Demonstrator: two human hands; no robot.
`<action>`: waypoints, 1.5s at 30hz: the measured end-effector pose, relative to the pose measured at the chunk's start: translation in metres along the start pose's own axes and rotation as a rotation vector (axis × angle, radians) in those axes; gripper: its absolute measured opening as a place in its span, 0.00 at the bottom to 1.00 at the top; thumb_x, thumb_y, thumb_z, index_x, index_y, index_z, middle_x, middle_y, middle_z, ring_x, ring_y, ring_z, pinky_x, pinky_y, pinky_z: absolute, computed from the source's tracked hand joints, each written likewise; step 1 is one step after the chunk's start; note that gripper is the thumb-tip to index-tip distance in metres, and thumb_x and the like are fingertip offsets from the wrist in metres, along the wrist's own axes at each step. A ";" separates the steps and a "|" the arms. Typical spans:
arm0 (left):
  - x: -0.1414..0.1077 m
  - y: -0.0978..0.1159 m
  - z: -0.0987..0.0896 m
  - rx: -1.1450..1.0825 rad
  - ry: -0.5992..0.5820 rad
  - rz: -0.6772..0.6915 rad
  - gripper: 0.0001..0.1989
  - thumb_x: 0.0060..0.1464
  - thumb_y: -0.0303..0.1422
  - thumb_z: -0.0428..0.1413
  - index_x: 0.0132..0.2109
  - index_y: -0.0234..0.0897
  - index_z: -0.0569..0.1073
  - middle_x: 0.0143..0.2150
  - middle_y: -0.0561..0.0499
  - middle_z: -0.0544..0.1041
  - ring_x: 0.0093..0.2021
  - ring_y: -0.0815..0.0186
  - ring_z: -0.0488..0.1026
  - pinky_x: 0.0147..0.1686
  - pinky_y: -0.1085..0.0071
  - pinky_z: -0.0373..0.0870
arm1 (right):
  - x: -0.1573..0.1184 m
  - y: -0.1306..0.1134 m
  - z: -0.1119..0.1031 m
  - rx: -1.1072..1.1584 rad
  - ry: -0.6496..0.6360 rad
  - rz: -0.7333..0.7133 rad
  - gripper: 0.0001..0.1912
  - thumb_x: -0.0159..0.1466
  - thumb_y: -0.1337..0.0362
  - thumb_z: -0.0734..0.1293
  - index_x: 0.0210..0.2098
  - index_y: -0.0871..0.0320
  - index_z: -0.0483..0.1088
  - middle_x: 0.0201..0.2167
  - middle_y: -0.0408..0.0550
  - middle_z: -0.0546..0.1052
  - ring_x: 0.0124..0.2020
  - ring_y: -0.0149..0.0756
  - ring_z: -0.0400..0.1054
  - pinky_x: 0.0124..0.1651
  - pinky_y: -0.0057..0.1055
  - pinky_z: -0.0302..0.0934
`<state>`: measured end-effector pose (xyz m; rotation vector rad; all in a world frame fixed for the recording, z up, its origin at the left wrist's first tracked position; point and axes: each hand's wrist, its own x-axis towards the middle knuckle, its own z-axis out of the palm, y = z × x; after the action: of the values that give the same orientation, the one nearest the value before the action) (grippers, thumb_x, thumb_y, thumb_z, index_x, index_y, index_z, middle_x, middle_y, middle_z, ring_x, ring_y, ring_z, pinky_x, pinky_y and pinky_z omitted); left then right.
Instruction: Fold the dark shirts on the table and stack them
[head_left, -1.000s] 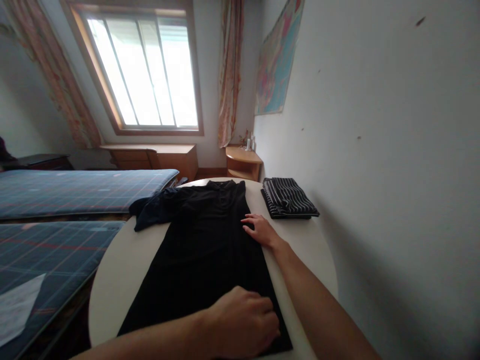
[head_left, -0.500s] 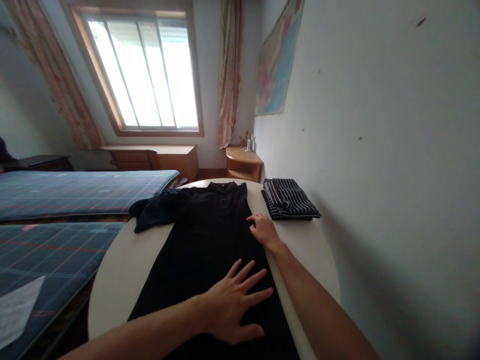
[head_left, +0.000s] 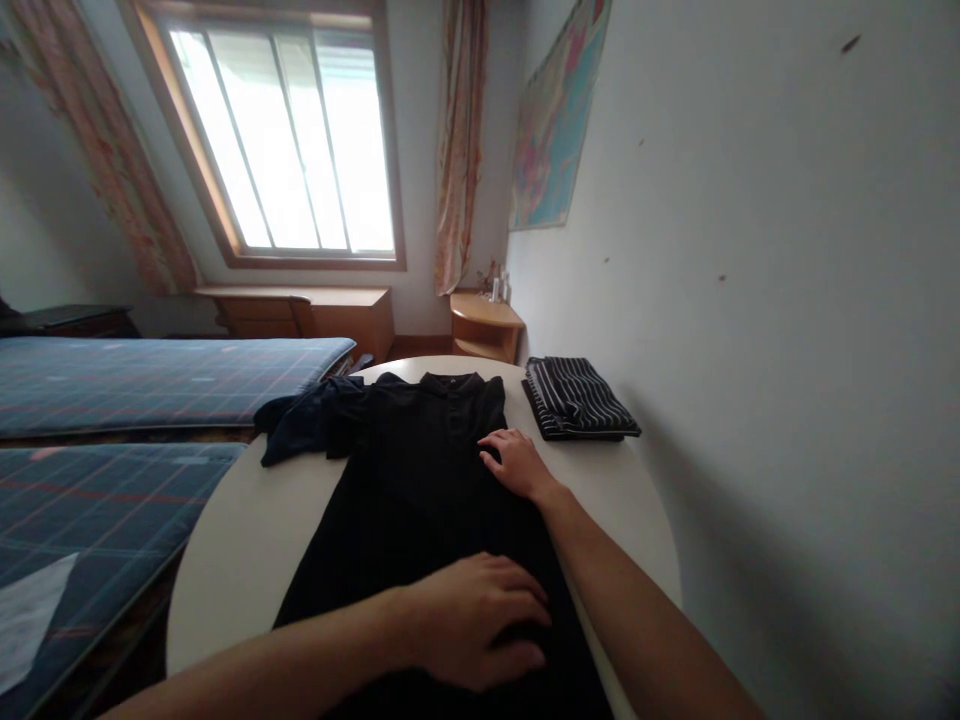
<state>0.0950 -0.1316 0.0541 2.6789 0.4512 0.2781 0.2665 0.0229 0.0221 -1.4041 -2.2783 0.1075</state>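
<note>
A black polo shirt [head_left: 420,500] lies face up and spread along the round table, collar at the far end and its lower part towards me. My left hand [head_left: 480,620] is over its lower right part, fingers loosely bent and thumb apart, holding nothing that I can see. Farther up, my right hand [head_left: 516,462] rests on the shirt's right side below the sleeve, palm down with the fingers slightly bent. Beside the shirt's left sleeve lies a crumpled dark navy cloth [head_left: 296,425]. The hem is out of the picture.
The white round table [head_left: 232,560] carries a folded black-and-white striped garment [head_left: 577,395] at the far right, near the wall. On the left are two plaid mattresses [head_left: 150,385], one with a paper sheet [head_left: 34,620]. A desk [head_left: 345,310] and corner shelf [head_left: 484,312] stand behind.
The shirt's upper part and collar have shifted slightly right, and its right sleeve shows more. My right hand has moved a little left onto the shirt. My left hand's spread fingers have curled.
</note>
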 end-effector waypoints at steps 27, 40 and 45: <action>0.015 -0.142 -0.026 0.185 0.302 -0.556 0.29 0.63 0.41 0.52 0.69 0.46 0.61 0.72 0.47 0.57 0.72 0.49 0.48 0.68 0.49 0.51 | 0.165 0.042 0.006 -0.284 -0.049 0.671 0.25 0.61 0.50 0.67 0.48 0.65 0.76 0.48 0.65 0.79 0.51 0.54 0.74 0.51 0.44 0.64; 0.017 -0.149 -0.023 0.098 0.506 -0.572 0.19 0.65 0.33 0.47 0.60 0.37 0.71 0.62 0.46 0.73 0.66 0.57 0.64 0.65 0.57 0.61 | 0.172 0.042 0.023 -0.141 0.024 0.459 0.19 0.71 0.54 0.56 0.47 0.55 0.74 0.49 0.55 0.78 0.53 0.45 0.69 0.56 0.41 0.58; 0.016 -0.148 -0.022 0.127 0.477 -0.575 0.21 0.65 0.35 0.48 0.62 0.37 0.69 0.65 0.46 0.69 0.67 0.56 0.61 0.65 0.56 0.60 | 0.164 0.049 0.040 -0.088 -0.062 0.435 0.22 0.72 0.52 0.54 0.57 0.54 0.69 0.61 0.54 0.69 0.61 0.46 0.62 0.61 0.43 0.56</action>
<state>0.0640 0.0098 0.0130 2.4427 1.3840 0.7278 0.2286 0.1942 0.0272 -1.9482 -2.0079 0.1912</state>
